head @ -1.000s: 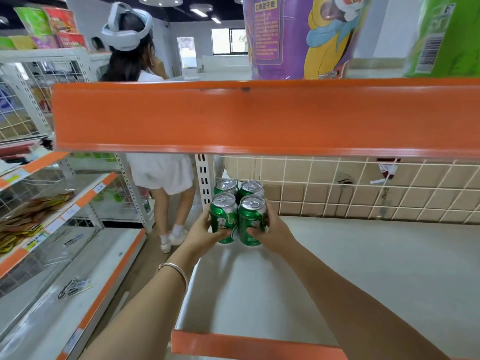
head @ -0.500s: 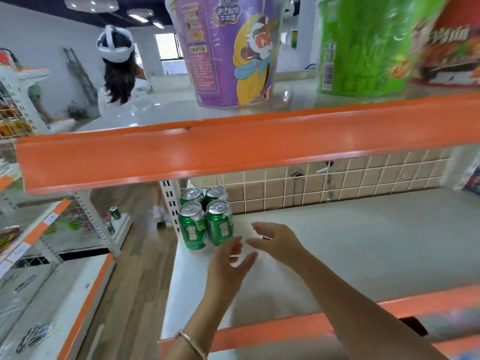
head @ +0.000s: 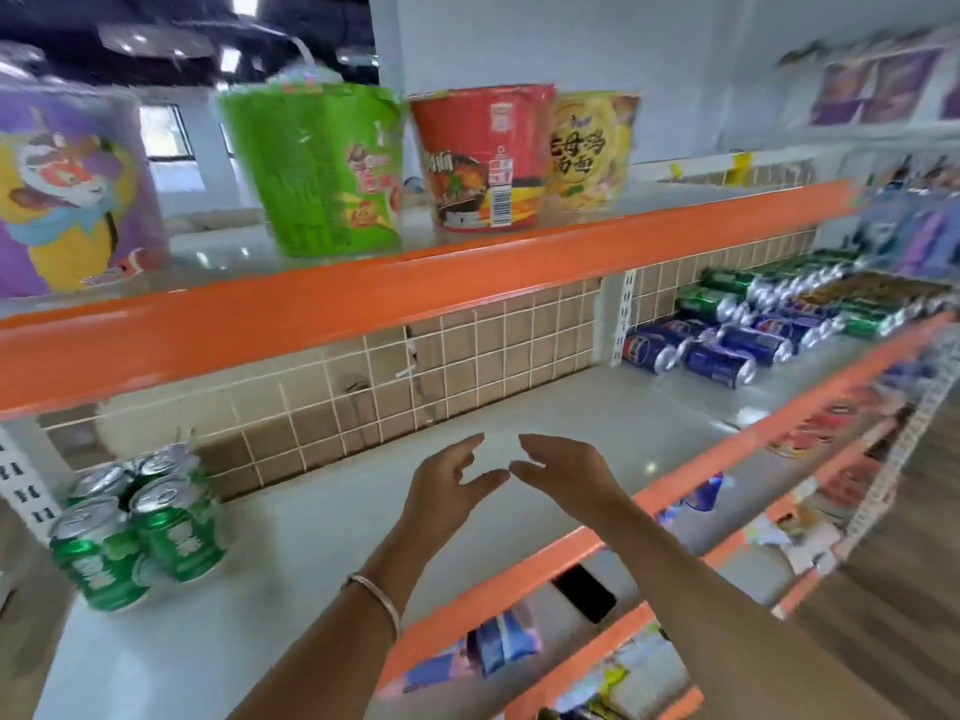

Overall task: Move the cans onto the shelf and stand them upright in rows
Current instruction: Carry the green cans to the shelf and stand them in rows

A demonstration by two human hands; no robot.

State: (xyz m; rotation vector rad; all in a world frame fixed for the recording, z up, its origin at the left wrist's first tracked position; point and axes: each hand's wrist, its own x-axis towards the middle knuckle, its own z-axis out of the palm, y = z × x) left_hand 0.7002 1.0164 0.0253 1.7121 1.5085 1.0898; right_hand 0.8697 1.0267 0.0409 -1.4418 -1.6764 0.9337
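On the left end of the shelf four green cans stand close together, the left hand and right hand float spread and empty over the middle, and the lying cans far right might roll if bumped.

Bright, even shop light; the whole frame is smeared by motion.
White ceiling lamps shine at the top left, and the glossy pale grey shelf board shows small glare spots and only faint shadows. The four upright green metal cans and the green paper noodle tub are streaked with blur; the left hand and right hand look sharpest. The orange metal shelf edge slants with wide-angle distortion, and the far right is blurred.
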